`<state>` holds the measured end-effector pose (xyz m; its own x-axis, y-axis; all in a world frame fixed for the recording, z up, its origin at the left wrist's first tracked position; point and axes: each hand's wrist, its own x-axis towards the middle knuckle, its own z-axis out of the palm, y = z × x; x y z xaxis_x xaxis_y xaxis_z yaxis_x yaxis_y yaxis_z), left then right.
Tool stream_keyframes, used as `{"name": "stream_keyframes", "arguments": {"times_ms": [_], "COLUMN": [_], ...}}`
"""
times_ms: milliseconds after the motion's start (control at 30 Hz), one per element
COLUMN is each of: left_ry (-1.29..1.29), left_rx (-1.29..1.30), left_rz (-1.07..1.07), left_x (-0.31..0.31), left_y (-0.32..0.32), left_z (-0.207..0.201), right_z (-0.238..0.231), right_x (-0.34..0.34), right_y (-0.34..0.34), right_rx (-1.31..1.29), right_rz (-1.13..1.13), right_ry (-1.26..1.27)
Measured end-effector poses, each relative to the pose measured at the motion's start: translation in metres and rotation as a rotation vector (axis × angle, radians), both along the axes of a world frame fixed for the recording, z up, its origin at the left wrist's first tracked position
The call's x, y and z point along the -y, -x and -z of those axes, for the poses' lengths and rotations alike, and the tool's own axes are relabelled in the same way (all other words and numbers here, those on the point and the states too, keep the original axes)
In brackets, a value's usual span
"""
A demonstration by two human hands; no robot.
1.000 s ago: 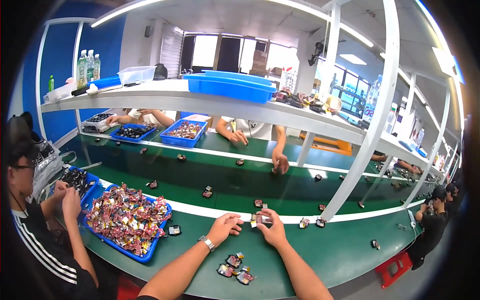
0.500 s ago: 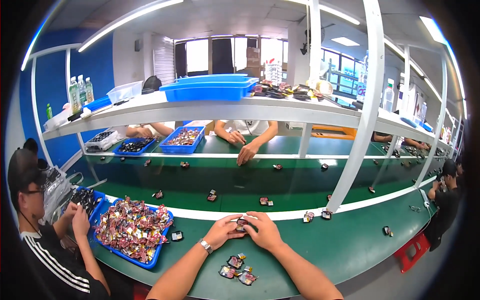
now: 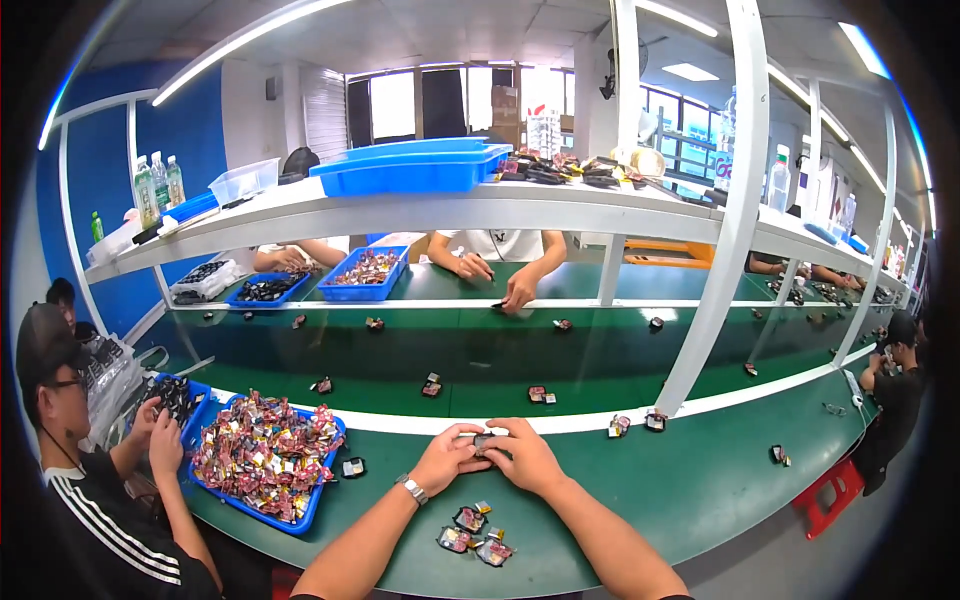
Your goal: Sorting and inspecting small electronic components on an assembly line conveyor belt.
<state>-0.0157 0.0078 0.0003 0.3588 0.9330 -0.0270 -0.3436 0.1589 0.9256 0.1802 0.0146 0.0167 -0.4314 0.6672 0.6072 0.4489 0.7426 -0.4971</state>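
In front of me, at the near edge of the conveyor, my left hand [image 3: 445, 464] and my right hand [image 3: 528, 462] meet around a small electronic module with a black casing [image 3: 484, 443]. Fingers of both hands press on it from either side and partly cover it. A metal-banded watch is on my left wrist. Nearer to me, between my forearms, lie several similar modules [image 3: 456, 539], with red boards, silver parts and black casings. One more module [image 3: 353, 467] sits left of my left hand, beside a blue tray.
That blue tray [image 3: 312, 508] is heaped with red-and-silver boards [image 3: 262, 450]; a co-worker [image 3: 75, 470] sits left of it. Modules ride the green conveyor [image 3: 480, 350]. A white post [image 3: 705, 300] rises at right, supporting an overhead shelf [image 3: 430, 212]. Other people work across the belt.
Modules on the conveyor have shifted slightly right. The opposite co-worker's hand has drawn back from the belt edge and rightward. My hands stay on the module, with fingers slightly shifted.
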Motion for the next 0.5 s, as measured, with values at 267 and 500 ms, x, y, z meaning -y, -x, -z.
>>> {"name": "stream_keyframes", "arguments": {"times_ms": [267, 500], "left_ry": [-0.071, -0.052], "left_rx": [-0.029, -0.071], "left_rz": [0.092, 0.106], "left_x": [0.0011, 0.0017], "left_y": [0.0001, -0.0014], "left_z": [-0.0020, -0.0019], "right_z": [0.0009, 0.0002], "right_x": [0.0000, -0.0016], "right_y": [-0.0008, -0.0083], "right_rx": [0.023, 0.064], "right_rz": [0.034, -0.137], "right_ry": [0.057, 0.123]}}
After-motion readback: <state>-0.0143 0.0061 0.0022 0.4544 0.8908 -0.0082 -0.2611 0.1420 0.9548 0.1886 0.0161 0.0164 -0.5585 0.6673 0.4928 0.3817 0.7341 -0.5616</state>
